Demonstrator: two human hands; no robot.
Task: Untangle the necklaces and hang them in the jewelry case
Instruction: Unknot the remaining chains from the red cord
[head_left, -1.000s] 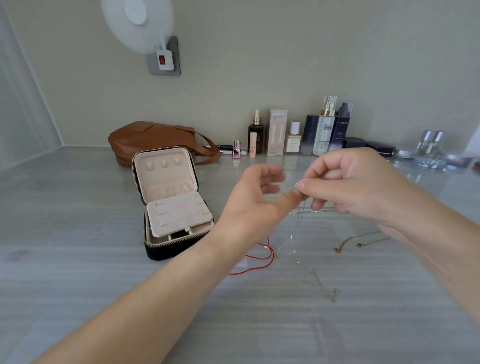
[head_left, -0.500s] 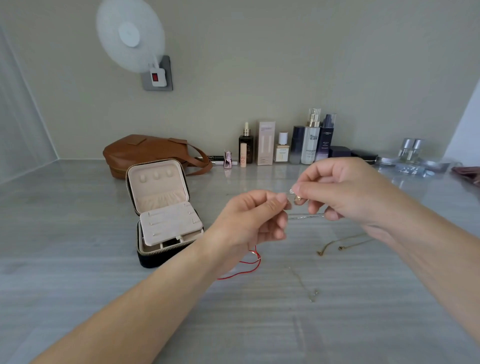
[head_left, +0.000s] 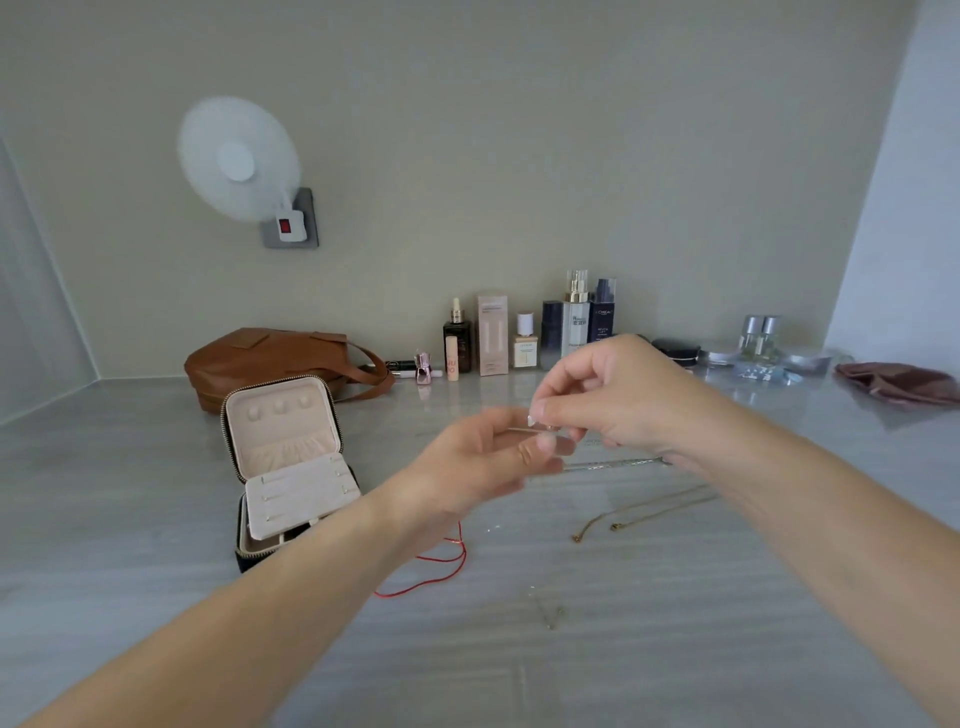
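Over the grey counter (head_left: 156, 519) my left hand (head_left: 467, 467) and right hand (head_left: 613, 395) pinch a thin chain (head_left: 613, 463) between them, case (head_left: 291, 467) nearer the left.

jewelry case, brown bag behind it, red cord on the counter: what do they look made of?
Jewelry case: pale matte lining, looks like velvet or suede; dark shell unclear; metal-looking zip teeth on the rim. Brown bag: smooth with a slight sheen, slumped softly, so leather or faux leather. Red cord: thin string or thread, lying in loose loops; fibre cannot be told.
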